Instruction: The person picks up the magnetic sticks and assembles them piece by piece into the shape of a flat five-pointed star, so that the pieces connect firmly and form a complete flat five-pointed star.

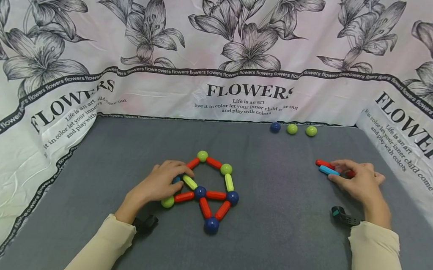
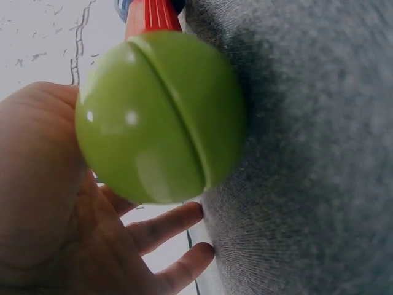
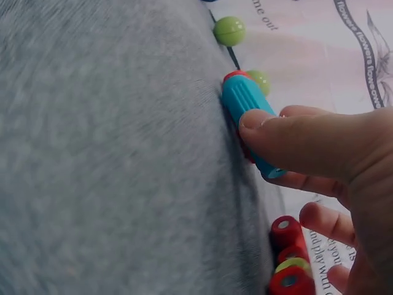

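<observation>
A flat frame of balls and magnetic sticks lies on the table, with red sticks point(image 1: 216, 195), yellow-green sticks point(image 1: 229, 182), dark blue balls point(image 1: 211, 225) and green balls point(image 1: 202, 155). At its left corner my left hand point(image 1: 161, 181) pinches a blue ball point(image 1: 176, 179), partly hidden by the fingers. Close to that palm is another green ball point(image 2: 161, 117), joined to a red stick point(image 2: 151, 15). Over on the right, my right hand point(image 1: 359, 183) pinches a light blue stick point(image 3: 245, 98) between thumb and fingers. A red stick point(image 1: 325, 164) lies right alongside it.
Along the table's back edge sit a dark blue ball point(image 1: 275, 127) and two green balls point(image 1: 292, 129). More red sticks point(image 3: 286, 231) and a yellow-green one point(image 3: 295, 264) lie beneath my right hand. Flower-printed cloth point(image 1: 242, 97) borders the grey table point(image 1: 277, 241).
</observation>
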`<state>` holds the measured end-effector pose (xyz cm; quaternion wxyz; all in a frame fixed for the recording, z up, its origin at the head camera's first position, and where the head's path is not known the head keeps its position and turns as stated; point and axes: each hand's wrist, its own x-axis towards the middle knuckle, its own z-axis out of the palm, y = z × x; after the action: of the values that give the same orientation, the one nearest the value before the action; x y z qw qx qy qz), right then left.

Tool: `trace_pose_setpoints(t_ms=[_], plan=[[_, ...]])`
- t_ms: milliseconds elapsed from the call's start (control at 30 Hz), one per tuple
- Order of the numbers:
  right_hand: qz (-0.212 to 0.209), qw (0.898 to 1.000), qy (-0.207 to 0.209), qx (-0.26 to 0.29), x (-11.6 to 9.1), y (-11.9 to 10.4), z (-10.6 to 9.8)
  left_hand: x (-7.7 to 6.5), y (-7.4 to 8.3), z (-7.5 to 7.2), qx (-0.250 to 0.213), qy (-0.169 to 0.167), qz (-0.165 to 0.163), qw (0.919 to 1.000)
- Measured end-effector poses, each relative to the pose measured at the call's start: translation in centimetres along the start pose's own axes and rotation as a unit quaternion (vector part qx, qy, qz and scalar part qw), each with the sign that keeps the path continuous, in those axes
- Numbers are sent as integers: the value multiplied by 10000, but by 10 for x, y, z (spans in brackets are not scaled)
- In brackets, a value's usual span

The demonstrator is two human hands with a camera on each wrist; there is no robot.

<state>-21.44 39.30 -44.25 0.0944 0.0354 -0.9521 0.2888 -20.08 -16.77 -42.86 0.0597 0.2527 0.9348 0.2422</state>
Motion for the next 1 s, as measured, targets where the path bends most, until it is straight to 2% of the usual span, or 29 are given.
trace_pose_setpoints(t_ms=[167, 333, 500, 567, 633, 767, 833, 900, 1000], plan=[[-166, 9998, 66, -3, 2, -8, -3, 0, 1, -1, -33, -3, -30, 10000], [-484, 9984, 262, 158, 7, -26, 6, 0, 1, 0, -67, 16, -32, 10000], [-677, 9961, -227, 519, 13, -50, 24, 1, 1, 1, -52, 208, -45, 9998], [-744, 9936, -520, 671, 16, -60, 35, 2, 1, 1, 45, 392, -216, 9990], [-827, 9898, -824, 818, 18, -71, 46, 3, 1, 1, 184, 615, -535, 9965], [-1262, 9757, -1399, 1118, 20, -94, 70, 3, 1, 1, 496, 970, -1404, 9841], [-1498, 9663, -1662, 1273, 19, -108, 81, 3, 0, 1, 615, 1061, -1711, 9776], [-1704, 9558, -1923, 1426, 16, -122, 91, 3, 0, 0, 659, 1092, -1875, 9739], [-1978, 9408, -2252, 1584, 12, -140, 102, 3, 0, 0, 620, 1090, -1913, 9735]])
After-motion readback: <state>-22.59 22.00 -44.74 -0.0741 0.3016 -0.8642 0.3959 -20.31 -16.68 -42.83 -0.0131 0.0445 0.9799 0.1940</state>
